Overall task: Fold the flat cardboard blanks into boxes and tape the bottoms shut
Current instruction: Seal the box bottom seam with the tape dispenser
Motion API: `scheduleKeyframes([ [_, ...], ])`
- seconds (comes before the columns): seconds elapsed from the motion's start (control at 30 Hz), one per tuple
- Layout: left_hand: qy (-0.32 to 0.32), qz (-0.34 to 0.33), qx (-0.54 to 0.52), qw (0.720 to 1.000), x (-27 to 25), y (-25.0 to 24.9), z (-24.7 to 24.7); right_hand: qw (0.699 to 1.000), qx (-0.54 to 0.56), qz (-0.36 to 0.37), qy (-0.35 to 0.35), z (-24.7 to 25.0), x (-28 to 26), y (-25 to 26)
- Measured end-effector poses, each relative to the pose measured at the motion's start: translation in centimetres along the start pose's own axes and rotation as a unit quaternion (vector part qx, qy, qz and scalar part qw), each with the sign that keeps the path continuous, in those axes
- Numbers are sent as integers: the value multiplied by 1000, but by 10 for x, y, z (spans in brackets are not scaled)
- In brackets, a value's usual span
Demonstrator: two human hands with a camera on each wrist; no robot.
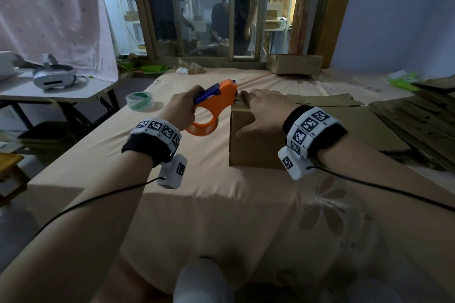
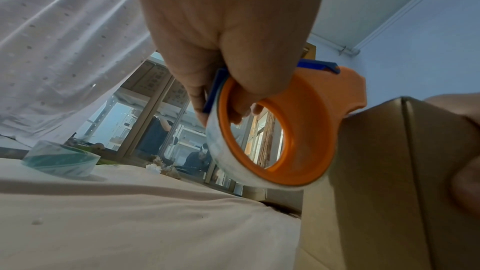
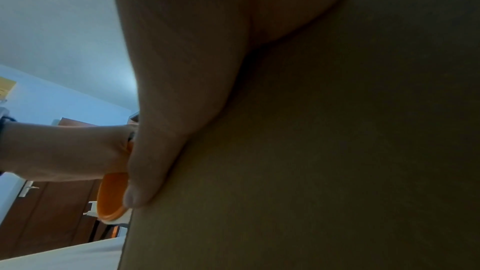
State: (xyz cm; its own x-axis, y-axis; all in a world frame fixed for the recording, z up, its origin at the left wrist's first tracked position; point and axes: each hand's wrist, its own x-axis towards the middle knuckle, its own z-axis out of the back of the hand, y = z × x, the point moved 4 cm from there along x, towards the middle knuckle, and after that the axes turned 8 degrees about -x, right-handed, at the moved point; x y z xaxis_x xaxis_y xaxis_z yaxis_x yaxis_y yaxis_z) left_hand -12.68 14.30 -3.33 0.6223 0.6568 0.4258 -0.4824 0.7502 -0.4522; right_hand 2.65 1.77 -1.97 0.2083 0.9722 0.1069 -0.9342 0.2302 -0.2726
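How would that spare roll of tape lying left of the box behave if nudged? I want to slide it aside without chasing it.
The spare tape roll lies flat on the cloth-covered table, so it would probably slide rather than roll. It looks like a thin ring with an open core, likely light. The soft cloth may drag or bunch under it.

brown cardboard box [image 1: 256,147] | folded, upright on bed | orange tape dispenser [image 1: 214,103] at top edge (clear roll) | flat blanks [image 1: 418,120] stacked right
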Motion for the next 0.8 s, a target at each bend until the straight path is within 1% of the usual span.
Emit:
scheduleKeyframes([
  [0.17,-6,-8,-17,1000,3,4,10,1000,11,-4,5,0,0,-2],
  [0.27,-6,-6,-10,1000,3,7,7,1000,16,-6,4,1,-1,-3],
  [0.4,-2,8,2,1000,-1,24,2,1000,28,-5,9,-2,0,-5],
  [0.53,-4,0,9,1000,-4,31,-1,999,29,-2,14,-2,0,-5],
  [0.8,13,-7,14,1000,-2,37,-1,999,33,0,11,-3,0,-6],
])
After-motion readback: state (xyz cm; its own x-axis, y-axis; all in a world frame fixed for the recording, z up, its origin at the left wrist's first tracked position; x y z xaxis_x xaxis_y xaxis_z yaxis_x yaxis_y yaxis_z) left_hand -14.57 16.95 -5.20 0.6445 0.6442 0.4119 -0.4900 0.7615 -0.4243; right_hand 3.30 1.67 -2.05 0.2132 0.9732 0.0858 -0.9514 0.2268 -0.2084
